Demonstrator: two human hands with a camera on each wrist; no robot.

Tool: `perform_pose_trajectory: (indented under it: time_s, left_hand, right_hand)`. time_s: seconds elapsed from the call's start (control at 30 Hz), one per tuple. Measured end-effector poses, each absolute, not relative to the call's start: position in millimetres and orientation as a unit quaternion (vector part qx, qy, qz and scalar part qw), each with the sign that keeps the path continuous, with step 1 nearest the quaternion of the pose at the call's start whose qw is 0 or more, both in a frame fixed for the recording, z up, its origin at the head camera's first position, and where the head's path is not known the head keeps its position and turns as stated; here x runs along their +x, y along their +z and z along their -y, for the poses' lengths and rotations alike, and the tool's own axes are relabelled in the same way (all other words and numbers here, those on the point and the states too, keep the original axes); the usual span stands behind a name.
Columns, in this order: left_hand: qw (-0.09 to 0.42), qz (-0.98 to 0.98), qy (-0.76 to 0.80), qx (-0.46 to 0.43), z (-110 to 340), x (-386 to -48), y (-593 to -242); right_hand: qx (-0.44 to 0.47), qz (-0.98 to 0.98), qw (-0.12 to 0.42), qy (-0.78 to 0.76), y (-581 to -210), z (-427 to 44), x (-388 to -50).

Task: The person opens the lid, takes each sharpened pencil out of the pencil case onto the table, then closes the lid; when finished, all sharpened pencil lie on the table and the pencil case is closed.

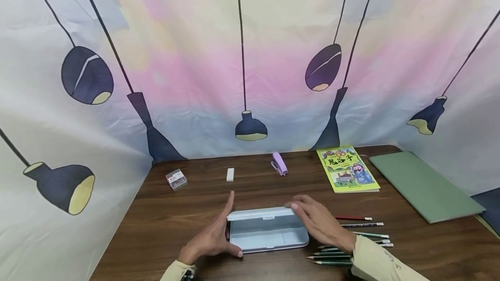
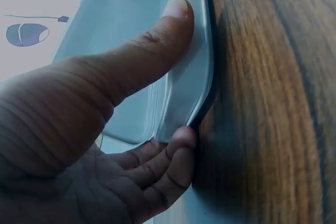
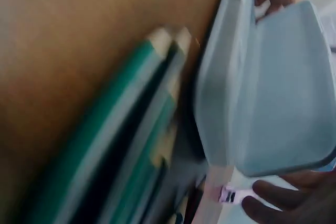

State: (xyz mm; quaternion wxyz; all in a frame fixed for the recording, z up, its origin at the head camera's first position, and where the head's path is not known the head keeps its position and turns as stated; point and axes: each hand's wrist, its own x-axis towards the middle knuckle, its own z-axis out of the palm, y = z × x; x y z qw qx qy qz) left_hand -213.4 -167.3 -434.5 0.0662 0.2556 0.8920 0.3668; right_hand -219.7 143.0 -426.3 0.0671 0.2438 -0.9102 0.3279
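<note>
A pale blue pencil case (image 1: 259, 241) lies on the table with its lid (image 1: 250, 215) raised at the back. Its inside is bare, with a divider towards the right. My left hand (image 1: 212, 233) grips the case's left end; in the left wrist view the thumb lies along the front wall (image 2: 191, 77) and the other fingers curl against the end. My right hand (image 1: 322, 222) holds the lid's right corner, thumb in front and fingers behind. Under the right forearm lie several pencils (image 1: 332, 255), sharpened tips to the left, partly hidden by the sleeve.
Farther back stand a small clear box (image 1: 176, 179), a white eraser (image 1: 230, 174) and a purple stapler (image 1: 279, 164). To the right lie a yellow picture-covered book (image 1: 347, 170) and a green folder (image 1: 425, 185). A printed curtain (image 1: 203, 77) hangs behind the table.
</note>
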Motion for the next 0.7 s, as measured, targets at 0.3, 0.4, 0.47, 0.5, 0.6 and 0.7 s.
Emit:
perform_pose_trajectory:
  time_s: [0.3, 0.4, 0.47, 0.5, 0.6, 0.7]
  left_hand:
    - [0.084, -0.910, 0.322, 0.249, 174, -215, -428]
    - [0.074, -0.912, 0.310, 0.259, 175, -214, -429]
    - [0.074, -0.911, 0.307, 0.265, 176, -212, -430]
    - [0.074, -0.911, 0.308, 0.265, 176, -211, -430]
    - [0.071, -0.913, 0.304, 0.264, 178, -208, -431]
    - [0.068, -0.916, 0.297, 0.261, 177, -207, -430]
  right_hand:
    - [0.318, 0.940, -0.039, 0.119, -438, -132, -192]
    - [0.317, 0.942, -0.028, 0.103, -442, -126, -188]
    - [0.319, 0.942, -0.023, 0.101, -444, -124, -185]
    - [0.319, 0.942, -0.020, 0.101, -446, -122, -183]
    - [0.326, 0.940, -0.003, 0.103, -450, -119, -180]
    - [0.326, 0.940, 0.008, 0.103, -451, -117, -180]
